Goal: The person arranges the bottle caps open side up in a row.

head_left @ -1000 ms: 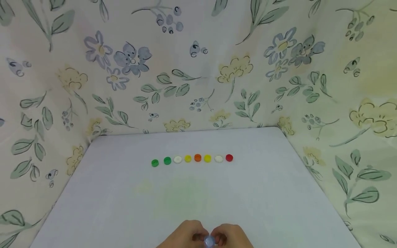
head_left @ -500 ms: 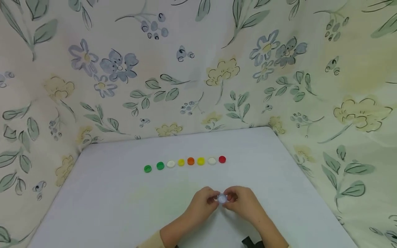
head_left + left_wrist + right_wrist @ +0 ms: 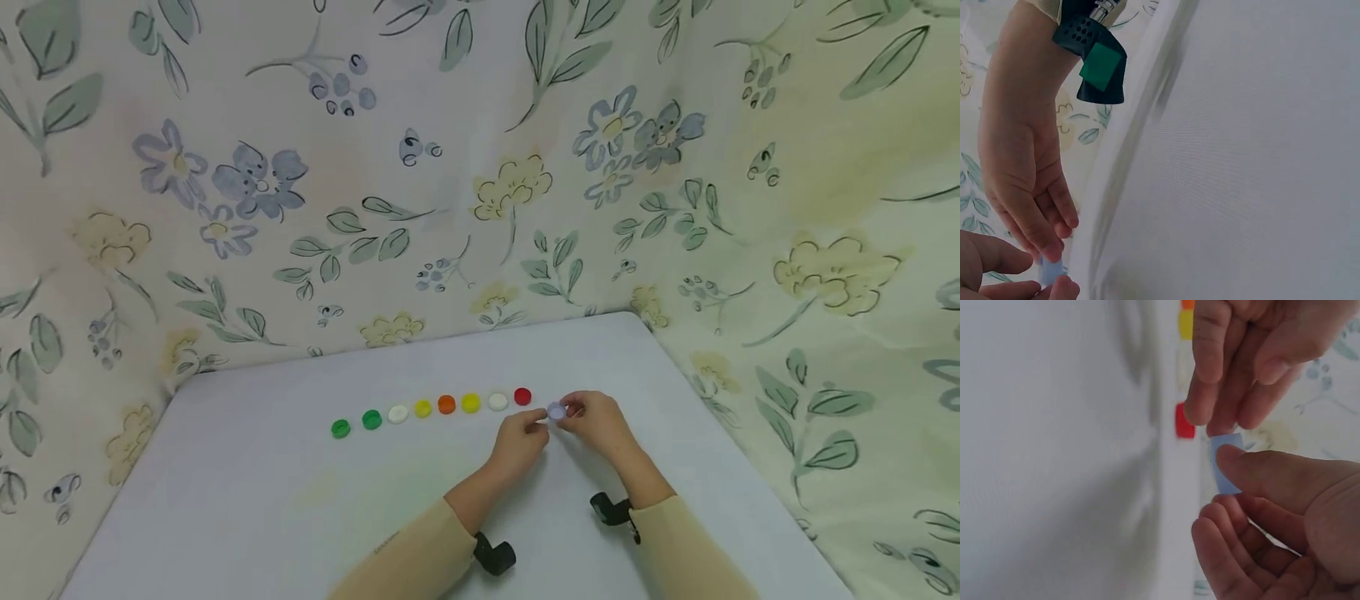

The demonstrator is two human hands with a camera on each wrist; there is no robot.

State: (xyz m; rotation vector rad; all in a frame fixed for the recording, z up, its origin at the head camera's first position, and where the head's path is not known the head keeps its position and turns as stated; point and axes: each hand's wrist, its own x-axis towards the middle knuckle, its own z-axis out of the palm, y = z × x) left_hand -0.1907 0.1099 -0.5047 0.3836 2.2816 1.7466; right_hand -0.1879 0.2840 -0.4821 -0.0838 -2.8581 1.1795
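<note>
A pale blue bottle cap (image 3: pixel 556 411) is pinched between the thumb and fingers of my right hand (image 3: pixel 602 423). It is held over the table, just right of the red cap (image 3: pixel 522 397) that ends a row. My left hand (image 3: pixel 517 443) comes in from the left with its fingertips at the cap's edge. In the right wrist view, the left fingertips meet one end of the blue cap (image 3: pixel 1227 464) while the left thumb stands apart from it. My right thumb presses its side there. The left wrist view shows the cap (image 3: pixel 1051 270) partly hidden by fingers.
The row on the white table (image 3: pixel 262 492) continues left from red: white (image 3: pixel 498 402), yellow (image 3: pixel 470 403), orange (image 3: pixel 447 404), yellow (image 3: pixel 423 408), white (image 3: pixel 398 413) and two green caps (image 3: pixel 371 419). Floral cloth (image 3: pixel 337 250) stands behind and beside the table.
Both hands have moved forward from the table's near side, carrying the blue cap to beside the red one. The left fingers have straightened somewhat. The head view has swung right.
</note>
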